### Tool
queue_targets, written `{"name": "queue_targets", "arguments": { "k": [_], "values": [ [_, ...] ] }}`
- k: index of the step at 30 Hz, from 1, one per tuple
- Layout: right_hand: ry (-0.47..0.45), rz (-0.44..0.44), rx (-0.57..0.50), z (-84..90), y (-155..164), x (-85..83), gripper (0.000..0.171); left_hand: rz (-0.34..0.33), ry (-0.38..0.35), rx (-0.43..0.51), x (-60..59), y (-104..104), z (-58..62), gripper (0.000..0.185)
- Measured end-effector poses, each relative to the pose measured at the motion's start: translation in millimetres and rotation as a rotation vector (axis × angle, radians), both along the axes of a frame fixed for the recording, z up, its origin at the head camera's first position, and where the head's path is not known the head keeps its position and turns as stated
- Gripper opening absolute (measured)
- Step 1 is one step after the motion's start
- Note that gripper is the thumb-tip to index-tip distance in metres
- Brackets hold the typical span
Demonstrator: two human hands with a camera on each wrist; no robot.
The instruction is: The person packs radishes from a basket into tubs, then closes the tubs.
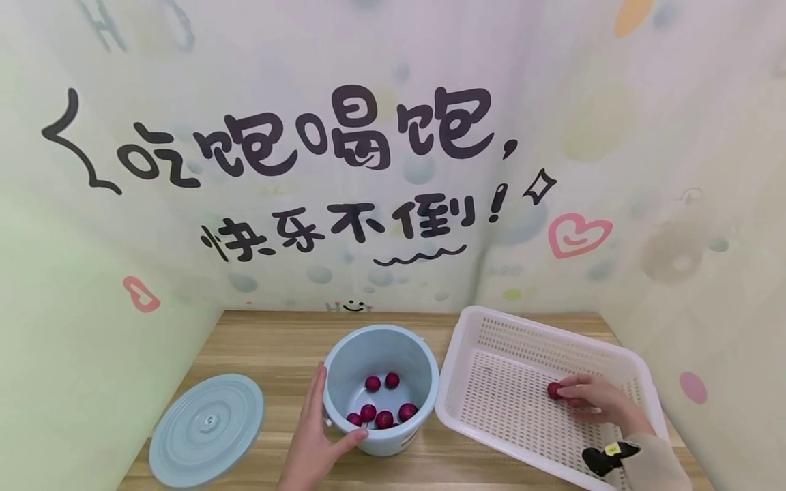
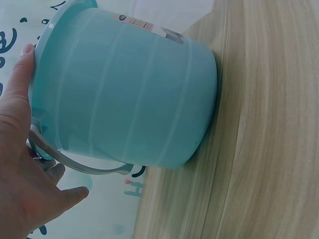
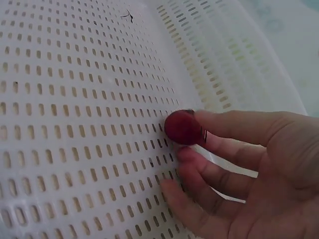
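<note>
A light-blue bucket (image 1: 381,447) stands upright in the middle of the table, several small round red radishes (image 1: 384,419) at its bottom. My left hand (image 1: 313,436) rests against the bucket's near-left side with extended fingers, the thumb over the rim. The left wrist view shows the bucket's handle (image 2: 75,164) hanging beside that hand. Over the white perforated basket (image 1: 528,450), my right hand (image 1: 604,402) pinches one red radish (image 3: 183,127) between thumb and fingers. That radish is close to the basket's floor; whether it touches cannot be told.
A round light-blue lid (image 1: 202,429) lies on the table left of the bucket. The basket stands close to the bucket's right side. A small dark scrap (image 3: 128,16) lies on its floor. Behind the wooden table (image 1: 288,341) hangs a printed curtain (image 1: 368,286).
</note>
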State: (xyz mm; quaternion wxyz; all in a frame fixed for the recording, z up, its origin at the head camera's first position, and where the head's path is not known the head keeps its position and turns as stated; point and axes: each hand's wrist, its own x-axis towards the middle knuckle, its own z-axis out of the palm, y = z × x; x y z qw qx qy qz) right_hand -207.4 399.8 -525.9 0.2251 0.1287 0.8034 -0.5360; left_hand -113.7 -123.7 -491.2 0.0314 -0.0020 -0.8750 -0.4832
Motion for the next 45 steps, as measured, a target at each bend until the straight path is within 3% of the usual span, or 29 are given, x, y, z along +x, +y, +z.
{"name": "queue_targets", "arguments": {
  "k": [5, 9, 13, 18, 23, 32, 42, 45],
  "values": [
    [0.07, 0.208, -0.033, -8.2, -9.5, -5.9, 0.052, 0.004, 0.001, -0.001, -0.3, -1.9, 0.0, 0.123],
    [0.172, 0.333, -0.012, -14.9, -17.9, -13.4, 0.051, 0.009, -0.003, -0.007, 0.1, -3.1, 0.2, 0.124],
    [0.217, 0.393, -0.053, -19.8, -21.6, -17.6, 0.044, 0.003, -0.004, -0.005, 0.0, -2.4, 0.7, 0.124],
    [0.228, 0.392, -0.064, -15.5, -23.2, -15.8, 0.043, -0.006, -0.008, -0.002, -0.3, 0.4, 1.9, 0.123],
    [0.273, 0.374, -0.07, -2.7, -33.4, -18.7, 0.045, 0.0, -0.007, -0.006, 0.8, 0.7, 3.2, 0.124],
    [0.4, 0.409, -0.095, 35.7, -74.1, -25.4, 0.043, -0.007, 0.018, -0.015, 1.9, 0.0, 0.8, 0.124],
    [0.5, 0.448, -0.123, 80.3, -136.9, -25.7, 0.037, 0.011, 0.147, 0.016, 8.2, -10.5, -7.3, 0.116],
    [0.531, 0.488, -0.146, 88.1, -156.0, -24.8, 0.036, 0.042, 0.141, 0.013, 13.1, -19.7, -6.2, 0.108]
  ]
}}
